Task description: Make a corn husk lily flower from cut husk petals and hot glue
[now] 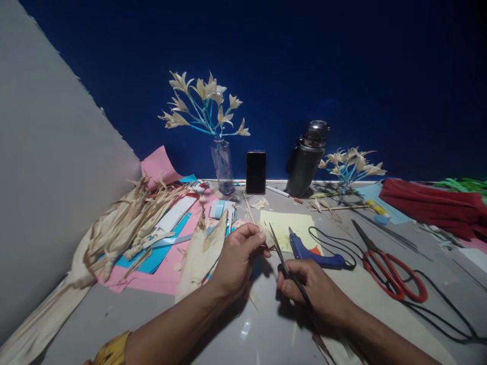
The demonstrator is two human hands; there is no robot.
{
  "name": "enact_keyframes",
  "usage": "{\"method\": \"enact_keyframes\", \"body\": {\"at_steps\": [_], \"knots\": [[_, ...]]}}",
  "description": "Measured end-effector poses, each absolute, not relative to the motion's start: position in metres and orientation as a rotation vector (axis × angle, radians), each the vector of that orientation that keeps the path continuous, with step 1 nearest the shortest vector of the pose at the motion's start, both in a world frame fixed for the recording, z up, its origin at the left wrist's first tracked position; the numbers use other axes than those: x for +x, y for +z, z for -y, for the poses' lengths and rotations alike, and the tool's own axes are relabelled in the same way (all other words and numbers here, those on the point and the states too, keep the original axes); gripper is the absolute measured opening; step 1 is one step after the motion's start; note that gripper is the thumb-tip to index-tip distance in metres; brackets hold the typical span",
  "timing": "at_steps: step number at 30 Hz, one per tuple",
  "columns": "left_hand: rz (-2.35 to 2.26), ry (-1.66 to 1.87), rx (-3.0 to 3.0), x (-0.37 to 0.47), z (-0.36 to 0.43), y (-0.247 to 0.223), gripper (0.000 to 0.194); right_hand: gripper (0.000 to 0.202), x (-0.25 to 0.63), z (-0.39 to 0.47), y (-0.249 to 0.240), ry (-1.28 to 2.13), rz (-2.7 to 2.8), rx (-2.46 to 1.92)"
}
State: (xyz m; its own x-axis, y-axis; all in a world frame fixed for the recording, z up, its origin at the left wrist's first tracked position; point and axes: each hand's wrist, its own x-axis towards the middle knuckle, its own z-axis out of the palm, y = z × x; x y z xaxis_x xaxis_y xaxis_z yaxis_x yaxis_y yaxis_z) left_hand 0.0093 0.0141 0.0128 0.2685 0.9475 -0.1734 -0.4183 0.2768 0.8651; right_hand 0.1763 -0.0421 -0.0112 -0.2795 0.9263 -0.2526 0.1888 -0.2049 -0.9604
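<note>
My left hand (241, 253) is closed, with thumb and fingertips pinching a small pale piece of corn husk (270, 238). A thin pale stick (247, 205) shows just beyond that hand; whether it is held or lies on the table I cannot tell. Dark scissors (276, 243) are gripped in my right hand (310, 286), their blades pointing up and away beside the husk piece. Whether the blades touch it is unclear. Behind my hands lies a pale yellow sheet (283, 220), with a blue glue gun (314, 257) partly over it.
Dried husks (117, 223) and pink paper (163, 274) spread at left. A glass vase (223, 167) of husk flowers, a phone (256, 172) and a flask (307, 159) stand along the blue wall. Red-handled scissors (391, 274), cords and a red cloth (429, 203) lie at right.
</note>
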Motion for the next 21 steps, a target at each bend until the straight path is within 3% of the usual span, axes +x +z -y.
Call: {"method": "enact_keyframes", "body": {"at_steps": [7,16,21], "knots": [[-0.803,1.044,0.815,0.0069,-0.0163,0.0158,0.020,0.042,0.1744,0.0442,-0.0207,1.630,1.277,-1.409],[-0.842,1.000,0.840,0.0042,-0.0162,0.0166,0.016,0.067,0.1797,0.0427,-0.0161,1.766,1.343,-1.261],[-0.876,0.981,0.904,0.0044,-0.0142,0.0200,0.015,0.067,0.1836,0.0435,-0.0217,1.739,1.410,-1.206]]}}
